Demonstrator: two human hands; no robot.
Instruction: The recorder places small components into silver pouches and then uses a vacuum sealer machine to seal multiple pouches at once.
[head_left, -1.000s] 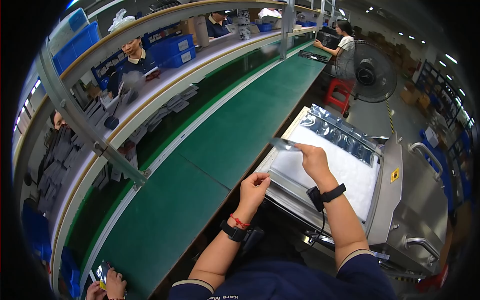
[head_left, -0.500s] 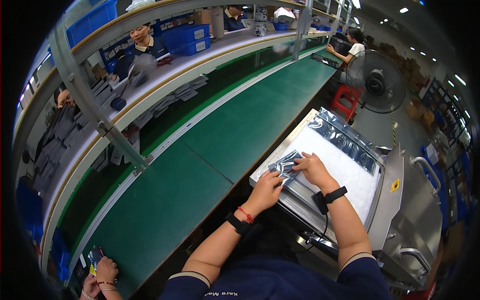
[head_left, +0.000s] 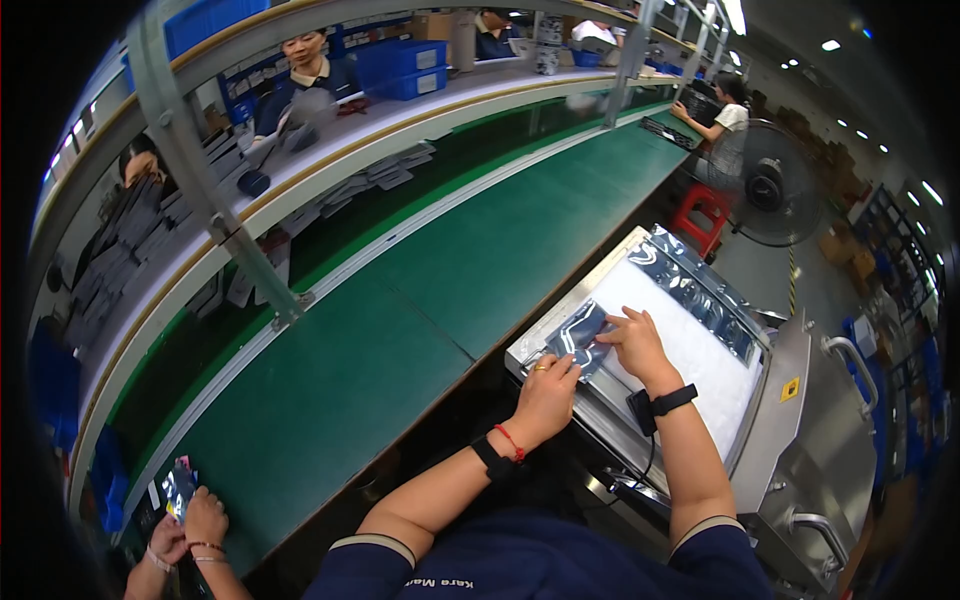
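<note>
Silvery bag (head_left: pixel 577 333) is lying over the near-left end of the steel machine (head_left: pixel 537 343) in front of me, right by the white pad (head_left: pixel 692 357). My left hand (head_left: pixel 546 398) is on its near edge with the fingers bunched up, and honestly I can't tell if they're pinching it or just pressing. My right hand (head_left: pixel 636 350) has its fingers loosely spread, tips at the bag's right side, and I can't tell there either whether anything's gripped. More shiny bags (head_left: pixel 690 287) sit in a row along the pad's far side. Metal lid (head_left: pixel 815 400) with handles is on the right, long green bench (head_left: pixel 400 345) on the left, and a co-worker's hands (head_left: pixel 203 522) have another shiny packet (head_left: pixel 179 487) near left.
</note>
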